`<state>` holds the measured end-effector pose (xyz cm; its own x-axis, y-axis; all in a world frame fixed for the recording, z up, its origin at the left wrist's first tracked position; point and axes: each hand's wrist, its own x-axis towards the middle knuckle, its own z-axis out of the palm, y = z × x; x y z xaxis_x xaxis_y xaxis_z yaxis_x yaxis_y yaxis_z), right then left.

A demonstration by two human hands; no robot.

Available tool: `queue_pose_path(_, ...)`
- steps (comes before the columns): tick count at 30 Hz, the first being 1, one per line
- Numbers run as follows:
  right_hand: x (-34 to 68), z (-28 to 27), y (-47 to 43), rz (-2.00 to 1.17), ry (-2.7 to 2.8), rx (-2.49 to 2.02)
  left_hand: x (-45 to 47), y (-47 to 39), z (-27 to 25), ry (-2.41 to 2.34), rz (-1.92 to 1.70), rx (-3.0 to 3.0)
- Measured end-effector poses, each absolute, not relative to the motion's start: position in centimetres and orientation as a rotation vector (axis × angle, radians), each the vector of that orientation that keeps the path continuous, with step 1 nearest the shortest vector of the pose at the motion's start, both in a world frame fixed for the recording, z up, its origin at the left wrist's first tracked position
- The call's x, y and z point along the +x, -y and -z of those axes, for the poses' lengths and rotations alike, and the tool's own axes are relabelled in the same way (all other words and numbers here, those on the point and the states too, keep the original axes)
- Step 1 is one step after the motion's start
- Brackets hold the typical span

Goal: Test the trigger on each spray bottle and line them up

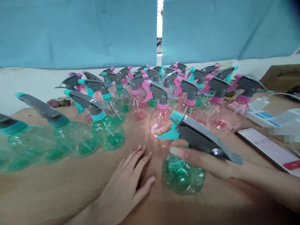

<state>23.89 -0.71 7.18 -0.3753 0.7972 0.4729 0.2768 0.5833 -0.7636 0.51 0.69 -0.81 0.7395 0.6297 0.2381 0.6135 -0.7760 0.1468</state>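
My right hand point(199, 157) grips a green spray bottle point(182, 175) round its neck, with the index finger out by the turquoise trigger and the thumb across the front. The bottle has a grey and turquoise spray head pointing left; whether its base touches the table cannot be made out. My left hand point(130, 179) lies on the wooden table point(89, 193) to the left of that bottle, fingers apart and holding nothing. Just beyond the hands stands a pink spray bottle point(161, 115). Nearest on the left is another green spray bottle point(109, 134).
Several more green and pink spray bottles crowd the back and left of the table. A phone point(269, 150) lies at the right, beside a white power strip point(264, 117) with plugs. A cardboard box point(281, 76) stands behind. Blue curtains point(82, 34) hang at the back.
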Motion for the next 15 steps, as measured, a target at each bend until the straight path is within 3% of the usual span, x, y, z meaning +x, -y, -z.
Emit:
queue_pose_path(10, 23.98, -7.90, 0.82, -0.923, 1.834, -0.944, 0.47, -0.89, 0.77, -1.017, -0.483, 2.895)
queue_pose_path(15, 24.01, -8.02, 0.84, -0.812, 1.887, -0.948, 0.64, -0.89, 0.60, -1.041, -0.426, 2.879)
